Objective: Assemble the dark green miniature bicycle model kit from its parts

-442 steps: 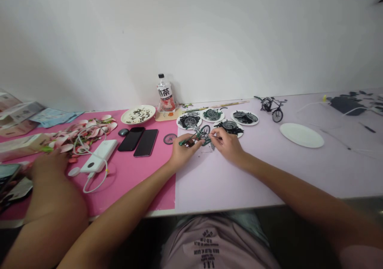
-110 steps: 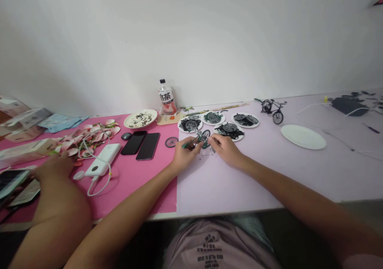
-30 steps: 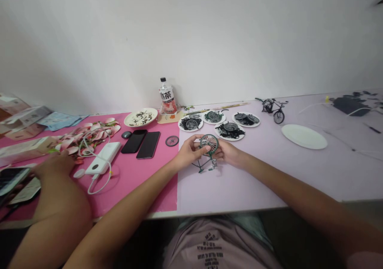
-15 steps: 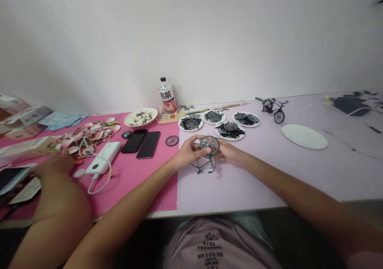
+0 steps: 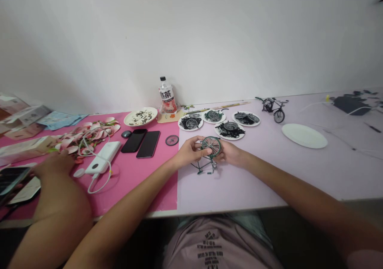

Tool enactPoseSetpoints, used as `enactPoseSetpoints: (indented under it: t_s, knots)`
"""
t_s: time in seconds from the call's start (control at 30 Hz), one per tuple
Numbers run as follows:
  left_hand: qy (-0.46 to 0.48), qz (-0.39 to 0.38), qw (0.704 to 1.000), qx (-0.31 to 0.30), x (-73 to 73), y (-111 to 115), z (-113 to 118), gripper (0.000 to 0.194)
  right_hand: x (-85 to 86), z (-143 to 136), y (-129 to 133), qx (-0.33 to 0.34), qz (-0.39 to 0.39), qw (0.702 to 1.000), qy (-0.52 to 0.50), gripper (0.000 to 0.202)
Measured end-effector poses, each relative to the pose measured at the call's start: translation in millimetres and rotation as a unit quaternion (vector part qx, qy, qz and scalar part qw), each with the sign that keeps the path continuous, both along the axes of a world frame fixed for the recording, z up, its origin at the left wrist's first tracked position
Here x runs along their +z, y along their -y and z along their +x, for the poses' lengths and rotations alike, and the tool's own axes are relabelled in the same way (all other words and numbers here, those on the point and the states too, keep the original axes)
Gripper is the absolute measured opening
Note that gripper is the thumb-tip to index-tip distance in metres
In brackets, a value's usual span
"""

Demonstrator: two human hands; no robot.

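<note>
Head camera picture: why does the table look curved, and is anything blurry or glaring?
Head view: wide lens bows the table edge and stretches the forearms; soft, even light, faint shadows, no glare; the green model bicycle between left hand and right hand is small, its details soft.
</note>
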State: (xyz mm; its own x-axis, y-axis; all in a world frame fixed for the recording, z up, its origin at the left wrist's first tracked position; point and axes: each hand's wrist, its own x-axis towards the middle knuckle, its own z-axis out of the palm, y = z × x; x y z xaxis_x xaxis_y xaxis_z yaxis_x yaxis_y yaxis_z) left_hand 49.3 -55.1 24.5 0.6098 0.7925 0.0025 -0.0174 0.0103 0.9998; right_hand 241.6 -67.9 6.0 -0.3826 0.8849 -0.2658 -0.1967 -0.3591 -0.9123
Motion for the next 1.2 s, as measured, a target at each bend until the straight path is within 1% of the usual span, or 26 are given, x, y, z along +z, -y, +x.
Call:
enactPoseSetpoints:
  t_s: [0.1, 0.23, 0.37, 0.47, 0.57, 0.63, 0.73, 0.87, 0.97, 1.03, 1.1, 1.2]
  knots:
    - [-0.004, -0.004, 1.0, 0.0, 0.2, -1, -1, 0.07, -3.0, 1, -3, 0.006, -0.02, 0.999, -0.024, 0.034]
    - [0.005, -0.01, 1.0, -0.006, 0.2, 0, -2, 0.07, -4.0, 4, -1, 0.039, 0.013, 0.999, -0.028, 0.035]
    - [0.004, -0.012, 1.0, -0.001, -1.6, 1, 0, 0.073, -3.8, 4, 3, 0.062, 0.035, 0.997, -0.001, 0.032]
    - [0.007, -0.008, 1.0, 0.007, -2.8, 1, 0, 0.073, -6.3, 2, 2, 0.044, 0.038, 0.998, 0.001, 0.032]
    - [0.013, -0.005, 1.0, 0.012, -3.1, 0, 0, 0.076, -9.7, 1, -3, 0.019, 0.014, 1.0, -0.015, 0.033]
    - [0.013, -0.001, 1.0, 0.015, -2.6, 0, -1, 0.078, -10.6, 1, -6, 0.014, -0.004, 1.0, -0.028, 0.034]
    - [0.009, 0.0, 1.0, 0.011, -1.6, -1, -2, 0.077, -8.9, 3, -7, 0.017, -0.006, 0.999, -0.038, 0.034]
    - [0.001, -0.004, 1.0, 0.002, -0.9, 0, -3, 0.077, -4.0, 3, -2, 0.038, 0.019, 0.998, -0.036, 0.032]
    - [-0.003, -0.008, 1.0, 0.0, -1.3, 0, -2, 0.079, -1.5, 2, 3, 0.05, 0.051, 0.997, -0.009, 0.031]
    - [-0.004, -0.008, 1.0, 0.003, -1.9, 0, -1, 0.08, -1.3, 2, 4, 0.046, 0.066, 0.997, 0.012, 0.03]
    - [-0.006, -0.005, 1.0, 0.008, -2.2, 0, -1, 0.08, -2.3, 1, 3, 0.037, 0.055, 0.998, 0.014, 0.028]
    - [-0.01, -0.003, 1.0, 0.012, -1.8, -1, -2, 0.081, -4.5, 2, -2, 0.033, 0.003, 0.999, -0.01, 0.032]
